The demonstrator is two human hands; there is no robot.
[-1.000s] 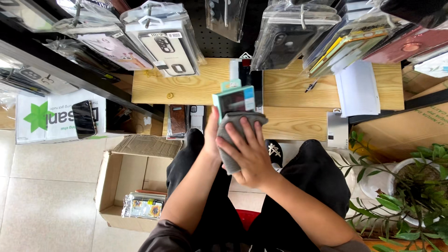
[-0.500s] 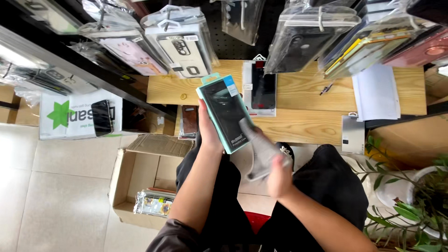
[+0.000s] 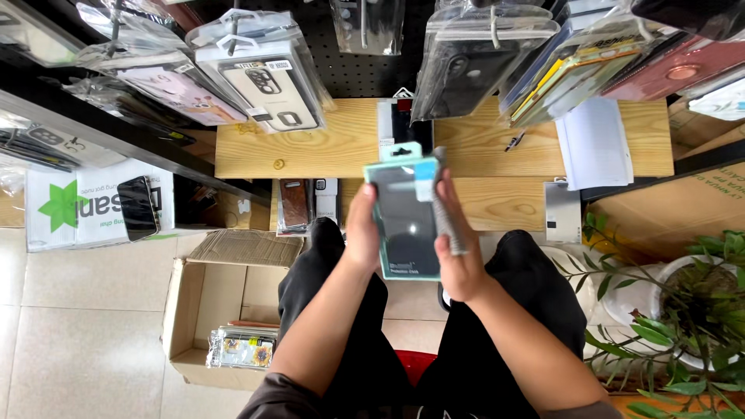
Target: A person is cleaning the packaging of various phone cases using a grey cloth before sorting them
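Right hand [image 3: 459,264] now beside packaged case [image 3: 405,217]

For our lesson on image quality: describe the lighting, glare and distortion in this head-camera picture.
Head view: even daylight and soft shadows; glare on the hanging plastic packets; wide-angle bending at the edges; the teal packaged case between left hand and right hand is sharp.

Your right hand [image 3: 458,252], which had been wiping the teal package [image 3: 405,209] with the grey cloth [image 3: 446,209] and then swung off toward 5 o'clock, came back to its 3 o'clock edge. Your left hand [image 3: 362,233] turned the package upright, facing you.
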